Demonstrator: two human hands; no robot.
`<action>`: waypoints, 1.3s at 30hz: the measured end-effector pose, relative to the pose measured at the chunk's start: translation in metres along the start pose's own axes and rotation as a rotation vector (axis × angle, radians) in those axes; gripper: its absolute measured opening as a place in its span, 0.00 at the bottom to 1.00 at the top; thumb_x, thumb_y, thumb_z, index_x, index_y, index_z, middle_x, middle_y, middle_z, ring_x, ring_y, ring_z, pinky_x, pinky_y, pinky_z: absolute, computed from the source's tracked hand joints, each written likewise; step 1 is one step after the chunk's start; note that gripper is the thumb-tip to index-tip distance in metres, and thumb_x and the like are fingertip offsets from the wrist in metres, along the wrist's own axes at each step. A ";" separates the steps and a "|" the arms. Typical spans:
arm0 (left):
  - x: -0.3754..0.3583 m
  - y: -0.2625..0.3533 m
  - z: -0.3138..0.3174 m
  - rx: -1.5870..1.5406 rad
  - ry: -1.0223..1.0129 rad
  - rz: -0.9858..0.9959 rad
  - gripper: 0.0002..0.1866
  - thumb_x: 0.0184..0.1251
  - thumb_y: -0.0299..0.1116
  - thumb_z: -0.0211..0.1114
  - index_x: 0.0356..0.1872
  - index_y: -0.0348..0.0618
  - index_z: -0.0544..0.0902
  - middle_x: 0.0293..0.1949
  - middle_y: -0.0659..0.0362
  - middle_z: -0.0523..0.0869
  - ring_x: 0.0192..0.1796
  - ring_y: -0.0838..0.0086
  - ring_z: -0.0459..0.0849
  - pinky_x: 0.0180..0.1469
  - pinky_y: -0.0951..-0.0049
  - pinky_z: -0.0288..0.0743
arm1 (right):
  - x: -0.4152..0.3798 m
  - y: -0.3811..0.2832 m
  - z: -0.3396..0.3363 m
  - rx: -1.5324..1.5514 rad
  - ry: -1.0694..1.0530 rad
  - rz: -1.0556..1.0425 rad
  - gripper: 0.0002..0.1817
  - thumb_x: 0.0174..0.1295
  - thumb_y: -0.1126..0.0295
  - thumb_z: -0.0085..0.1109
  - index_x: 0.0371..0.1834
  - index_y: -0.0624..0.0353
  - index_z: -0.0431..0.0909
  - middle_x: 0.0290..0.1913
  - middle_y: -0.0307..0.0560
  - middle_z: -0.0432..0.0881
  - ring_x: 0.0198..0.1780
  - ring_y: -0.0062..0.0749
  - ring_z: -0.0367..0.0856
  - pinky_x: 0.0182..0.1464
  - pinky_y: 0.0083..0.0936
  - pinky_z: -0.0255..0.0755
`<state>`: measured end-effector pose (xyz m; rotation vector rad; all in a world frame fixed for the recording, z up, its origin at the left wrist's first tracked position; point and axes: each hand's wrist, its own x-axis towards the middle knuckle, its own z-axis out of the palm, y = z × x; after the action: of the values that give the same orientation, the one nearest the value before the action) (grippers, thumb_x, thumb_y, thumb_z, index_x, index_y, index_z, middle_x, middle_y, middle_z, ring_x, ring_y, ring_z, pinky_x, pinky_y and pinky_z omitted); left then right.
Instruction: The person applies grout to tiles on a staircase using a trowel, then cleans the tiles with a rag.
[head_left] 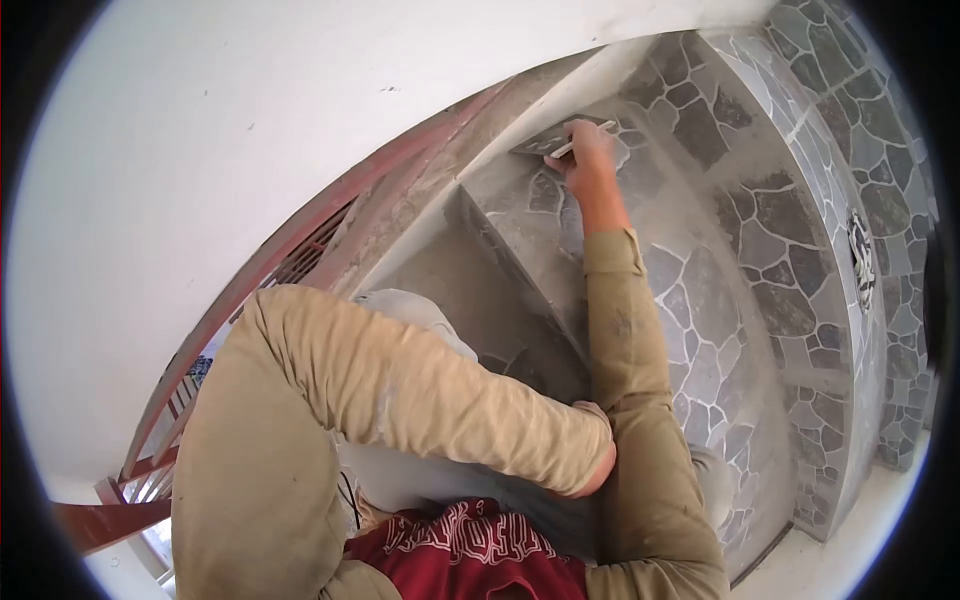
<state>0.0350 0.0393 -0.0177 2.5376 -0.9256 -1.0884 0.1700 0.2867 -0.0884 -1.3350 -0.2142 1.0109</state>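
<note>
My right hand (590, 150) is closed around the light handle of a flat trowel (545, 138). Its grey blade lies against the stone-patterned surface (545, 190), near the foot of the pale wall. My right arm stretches far forward. My left forearm crosses in front of my body, and the left hand (597, 455) is at my right sleeve. Only a small part of that hand shows; its fingers are hidden by the right arm, so I cannot see whether they hold anything.
A stair riser edge (525, 270) runs between two levels. Curved stonework (790, 240) with pale joints rises on the right. On the left are a white wall (250, 120) and a reddish railing (205, 350). My knees are close below my arms.
</note>
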 end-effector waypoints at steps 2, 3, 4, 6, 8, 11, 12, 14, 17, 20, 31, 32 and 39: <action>-0.022 0.001 -0.006 -0.068 0.028 0.016 0.13 0.53 0.40 0.64 0.39 0.54 0.90 0.40 0.61 0.89 0.42 0.60 0.87 0.33 0.47 0.78 | -0.037 -0.010 0.017 -0.009 -0.069 -0.039 0.09 0.57 0.72 0.53 0.36 0.68 0.73 0.26 0.43 0.72 0.26 0.35 0.75 0.22 0.35 0.75; -0.028 0.003 -0.007 -0.133 0.063 0.048 0.13 0.53 0.40 0.64 0.39 0.53 0.90 0.40 0.61 0.89 0.42 0.60 0.87 0.33 0.46 0.77 | -0.044 -0.008 0.019 -0.026 -0.122 -0.077 0.08 0.57 0.72 0.53 0.34 0.67 0.72 0.26 0.42 0.72 0.26 0.35 0.75 0.22 0.36 0.77; -0.029 0.006 -0.010 -0.140 0.065 0.055 0.13 0.53 0.40 0.64 0.39 0.53 0.90 0.40 0.61 0.89 0.42 0.60 0.87 0.33 0.46 0.77 | -0.034 0.008 0.016 -0.029 -0.118 -0.068 0.08 0.57 0.72 0.53 0.34 0.67 0.72 0.26 0.42 0.72 0.26 0.35 0.75 0.22 0.36 0.77; -0.025 0.011 -0.015 0.004 -0.005 0.035 0.15 0.54 0.41 0.64 0.41 0.53 0.89 0.43 0.60 0.89 0.44 0.59 0.86 0.34 0.44 0.77 | -0.015 0.035 0.012 -0.009 -0.166 -0.316 0.07 0.58 0.73 0.52 0.31 0.66 0.69 0.25 0.43 0.71 0.21 0.32 0.72 0.18 0.32 0.74; -0.018 0.007 -0.016 -0.023 -0.013 0.044 0.15 0.54 0.42 0.64 0.42 0.53 0.89 0.43 0.60 0.88 0.44 0.59 0.86 0.35 0.44 0.76 | -0.021 0.027 0.012 0.048 -0.074 -0.218 0.06 0.56 0.74 0.52 0.23 0.62 0.70 0.22 0.41 0.67 0.18 0.31 0.68 0.17 0.32 0.71; -0.014 0.013 -0.018 -0.019 -0.054 0.032 0.16 0.53 0.43 0.65 0.43 0.54 0.89 0.44 0.60 0.88 0.45 0.58 0.85 0.37 0.43 0.76 | -0.027 0.030 0.018 -0.021 -0.140 -0.272 0.06 0.55 0.76 0.51 0.22 0.62 0.69 0.22 0.41 0.68 0.17 0.31 0.68 0.16 0.32 0.70; -0.012 0.020 -0.018 0.015 -0.078 0.013 0.17 0.53 0.43 0.66 0.44 0.54 0.89 0.44 0.60 0.88 0.45 0.57 0.85 0.39 0.42 0.76 | -0.024 0.038 0.020 -0.084 -0.088 -0.299 0.06 0.55 0.76 0.51 0.23 0.63 0.69 0.22 0.42 0.69 0.17 0.31 0.69 0.15 0.32 0.70; -0.004 0.019 -0.016 0.001 -0.160 0.019 0.19 0.52 0.44 0.67 0.46 0.54 0.88 0.45 0.61 0.88 0.48 0.56 0.84 0.42 0.39 0.74 | -0.020 0.042 0.019 -0.148 -0.044 -0.345 0.05 0.55 0.77 0.51 0.23 0.63 0.69 0.22 0.42 0.70 0.18 0.32 0.70 0.14 0.32 0.70; -0.005 0.018 -0.010 -0.003 -0.096 0.014 0.21 0.51 0.45 0.67 0.48 0.54 0.87 0.47 0.61 0.87 0.49 0.55 0.83 0.45 0.38 0.72 | -0.028 0.040 0.019 -0.024 -0.068 -0.191 0.06 0.56 0.76 0.52 0.23 0.62 0.68 0.20 0.42 0.69 0.18 0.31 0.70 0.14 0.31 0.70; -0.008 0.025 -0.014 -0.040 -0.093 -0.003 0.20 0.50 0.44 0.67 0.46 0.53 0.88 0.46 0.59 0.88 0.47 0.55 0.84 0.41 0.40 0.74 | -0.037 0.065 0.022 -0.039 -0.120 -0.526 0.14 0.57 0.75 0.50 0.15 0.62 0.63 0.16 0.41 0.65 0.17 0.23 0.63 0.14 0.30 0.63; -0.036 0.007 -0.009 -0.006 0.116 0.035 0.12 0.53 0.38 0.64 0.37 0.49 0.89 0.38 0.57 0.89 0.39 0.58 0.86 0.40 0.45 0.73 | 0.017 0.020 -0.015 -0.069 0.099 -0.292 0.05 0.54 0.75 0.53 0.24 0.65 0.71 0.24 0.41 0.71 0.24 0.25 0.67 0.23 0.32 0.62; -0.037 0.008 -0.005 -0.003 0.112 0.031 0.12 0.53 0.38 0.64 0.37 0.49 0.89 0.38 0.57 0.89 0.39 0.58 0.86 0.40 0.45 0.73 | 0.021 0.009 -0.017 0.007 0.110 -0.249 0.05 0.53 0.75 0.54 0.25 0.66 0.72 0.25 0.41 0.72 0.25 0.26 0.68 0.24 0.32 0.63; -0.045 0.004 -0.002 -0.077 0.258 0.065 0.11 0.48 0.38 0.64 0.31 0.46 0.87 0.34 0.55 0.88 0.36 0.61 0.86 0.38 0.51 0.71 | 0.050 -0.008 -0.021 -0.057 0.087 -0.252 0.06 0.53 0.73 0.58 0.25 0.65 0.74 0.24 0.43 0.72 0.25 0.30 0.71 0.25 0.36 0.64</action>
<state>0.0106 0.0649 0.0109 2.4903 -0.8715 -0.7404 0.2172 0.3083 -0.1076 -1.3622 -0.3388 0.7383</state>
